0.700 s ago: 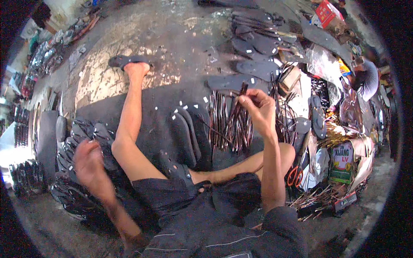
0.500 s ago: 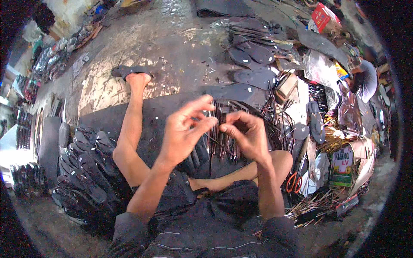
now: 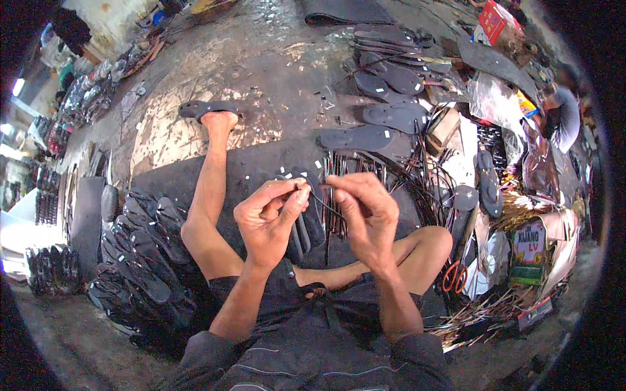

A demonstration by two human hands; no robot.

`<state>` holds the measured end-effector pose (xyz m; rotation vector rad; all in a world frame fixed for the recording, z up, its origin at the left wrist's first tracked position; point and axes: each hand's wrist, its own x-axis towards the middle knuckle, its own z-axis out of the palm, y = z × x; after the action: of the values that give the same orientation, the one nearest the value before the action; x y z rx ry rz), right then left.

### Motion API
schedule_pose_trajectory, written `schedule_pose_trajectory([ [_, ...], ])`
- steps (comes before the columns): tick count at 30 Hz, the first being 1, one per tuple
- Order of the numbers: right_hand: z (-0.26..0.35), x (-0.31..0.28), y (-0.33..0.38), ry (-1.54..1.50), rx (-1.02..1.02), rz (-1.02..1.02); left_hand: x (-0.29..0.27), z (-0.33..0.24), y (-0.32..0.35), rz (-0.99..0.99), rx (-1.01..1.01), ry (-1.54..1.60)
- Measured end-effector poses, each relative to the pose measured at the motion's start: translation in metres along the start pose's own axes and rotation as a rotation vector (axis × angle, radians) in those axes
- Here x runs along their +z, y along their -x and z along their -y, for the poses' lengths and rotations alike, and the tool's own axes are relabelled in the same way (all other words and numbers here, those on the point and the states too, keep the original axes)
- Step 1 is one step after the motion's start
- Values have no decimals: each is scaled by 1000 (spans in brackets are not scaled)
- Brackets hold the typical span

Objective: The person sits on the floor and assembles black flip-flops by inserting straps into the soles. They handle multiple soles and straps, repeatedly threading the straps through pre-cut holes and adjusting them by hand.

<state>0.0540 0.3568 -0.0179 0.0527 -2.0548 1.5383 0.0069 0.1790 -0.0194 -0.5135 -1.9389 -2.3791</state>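
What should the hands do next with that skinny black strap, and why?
Probably bring it down to a sole. Both hands, left and right, pinch the thin strap between them above the lap, free of any sole, and dark soles lie right under it.

Left hand point(image 3: 270, 218) and right hand point(image 3: 365, 212) pinching a thin dark strap point(image 3: 321, 201) above stacked black sandal soles point(image 3: 140, 251).

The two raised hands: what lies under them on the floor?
Under the left hand and right hand lie dark sandal soles and a bundle of thin straps on a dark mat. The hands cover the middle of both, so their full extent cannot be seen.
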Motion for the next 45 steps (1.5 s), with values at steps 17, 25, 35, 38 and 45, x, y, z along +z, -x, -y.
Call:
schedule_pose_trajectory([
  [17,-34,44,-5,336,-79,101,-35,53,-15,-22,-469,140],
  [25,-68,41,-24,65,132,171,-127,226,33,-225,-783,-616],
  [35,-69,-44,-82,-1417,554,-487,-86,190,18,-208,-675,-363],
  [38,-86,-48,-84,-1661,499,-346,-106,192,13,-80,-628,-172],
  [45,-102,-60,-76,-1676,603,-152,-90,144,6,-210,-579,48],
])
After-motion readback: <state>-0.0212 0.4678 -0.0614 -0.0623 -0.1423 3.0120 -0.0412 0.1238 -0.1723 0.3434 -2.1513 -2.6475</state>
